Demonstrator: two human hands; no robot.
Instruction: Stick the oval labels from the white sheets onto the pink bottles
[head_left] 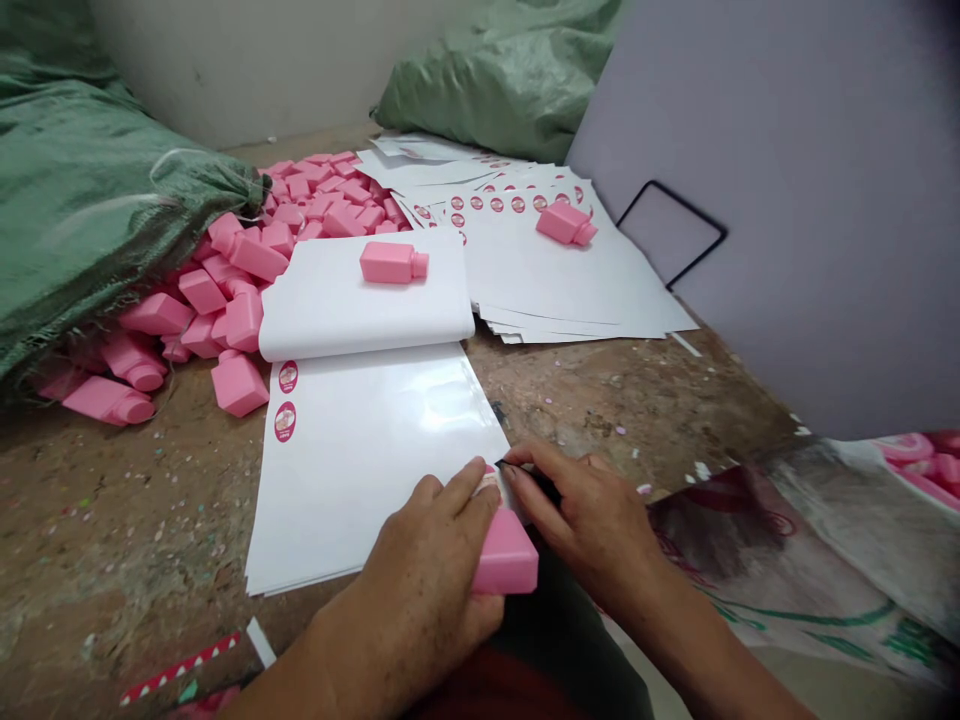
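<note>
head view: left hand (427,560) grips pink bottle (506,560), right hand (592,520) pinches black tool (529,475).

Bottle (505,556) at sheet stack's (360,450) near-right corner; bottle heap (247,270) behind-left.

A worn brown floor (112,520) meets a pale wall (247,60) — a lilac panel (810,200) stands at the right.

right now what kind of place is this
Probably a small hand-labelling workshop, not a tidy factory line. A heap of pink bottles spills from a green woven sack onto a rough worktable, sticker sheets lie about, and the left hand holds one bottle.
</note>
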